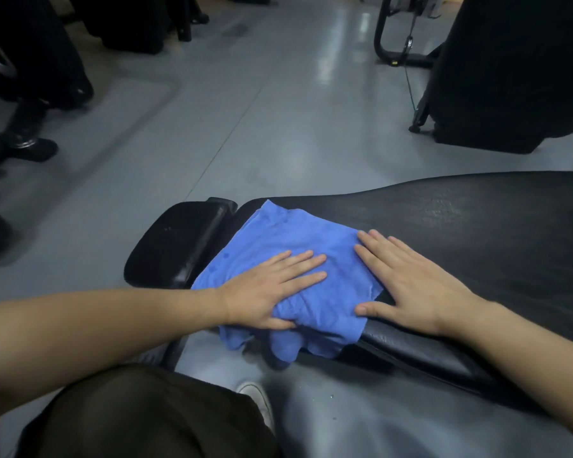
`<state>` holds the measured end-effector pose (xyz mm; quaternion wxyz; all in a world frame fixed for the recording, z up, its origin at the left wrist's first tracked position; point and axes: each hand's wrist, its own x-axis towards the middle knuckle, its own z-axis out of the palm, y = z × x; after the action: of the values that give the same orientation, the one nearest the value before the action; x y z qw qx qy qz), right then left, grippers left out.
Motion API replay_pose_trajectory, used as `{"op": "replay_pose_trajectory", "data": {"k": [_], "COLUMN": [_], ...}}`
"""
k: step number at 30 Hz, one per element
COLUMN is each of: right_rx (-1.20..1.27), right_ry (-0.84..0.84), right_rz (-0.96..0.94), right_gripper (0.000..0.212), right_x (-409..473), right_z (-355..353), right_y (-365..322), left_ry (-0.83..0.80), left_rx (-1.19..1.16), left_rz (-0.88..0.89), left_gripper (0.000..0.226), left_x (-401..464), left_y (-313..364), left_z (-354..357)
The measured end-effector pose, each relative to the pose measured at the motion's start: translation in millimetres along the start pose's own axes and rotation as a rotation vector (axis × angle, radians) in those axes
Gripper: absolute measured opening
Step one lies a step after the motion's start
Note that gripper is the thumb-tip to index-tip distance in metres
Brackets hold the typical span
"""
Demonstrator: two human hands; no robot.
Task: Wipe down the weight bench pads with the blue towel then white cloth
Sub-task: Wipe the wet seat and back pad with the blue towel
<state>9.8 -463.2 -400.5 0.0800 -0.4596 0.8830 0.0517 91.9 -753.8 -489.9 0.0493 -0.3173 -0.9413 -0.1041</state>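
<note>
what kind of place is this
Most likely a gym. A black padded weight bench fills the foreground, a black machine frame with a cable stands on the grey floor, and more dark equipment sits at far left. Both hands press a blue towel.

The scene is seen through a single wide-angle view, taken from the person's head and directed forward and steeply down. Straight lines are bent toward the frame edges by the lens. The nearest ground is filled by the person's own lap and a shoe at the bottom edge, with both forearms entering from the lower corners. The bench pad is viewed from close above and crosses the middle of the frame, where the left hand and right hand are met. The grey floor and dark gym equipment are taken in farther off along the top. No second view is provided.
</note>
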Motion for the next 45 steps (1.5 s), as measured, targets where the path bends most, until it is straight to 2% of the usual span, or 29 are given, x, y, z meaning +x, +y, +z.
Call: {"op": "replay_pose_trajectory", "data": {"k": [8, 13, 25, 36, 45], "right_rx": [-0.012, -0.035, -0.071, -0.055, -0.067], "right_ry": [0.011, -0.047, -0.066, -0.062, -0.084], "right_rz": [-0.001, 0.01, 0.01, 0.006, 0.019], "right_gripper": [0.11, 0.107, 0.107, 0.108, 0.111], "right_x": [-2, 0, 4, 6, 4], "right_z": [-2, -1, 2, 3, 0], "right_y": [-1, -2, -1, -1, -2], "left_ry": [0.007, -0.013, -0.053, 0.004, 0.031], "left_rx": [0.006, 0.019, -0.048, -0.103, -0.151], "left_rz": [-0.079, -0.114, -0.107, -0.065, -0.142], "left_gripper": [0.09, 0.092, 0.098, 0.103, 0.098], "left_x": [-32, -45, -21, 15, -8], "left_y": [-20, -28, -22, 6, -9], "left_z": [-1, -3, -7, -3, -5]}}
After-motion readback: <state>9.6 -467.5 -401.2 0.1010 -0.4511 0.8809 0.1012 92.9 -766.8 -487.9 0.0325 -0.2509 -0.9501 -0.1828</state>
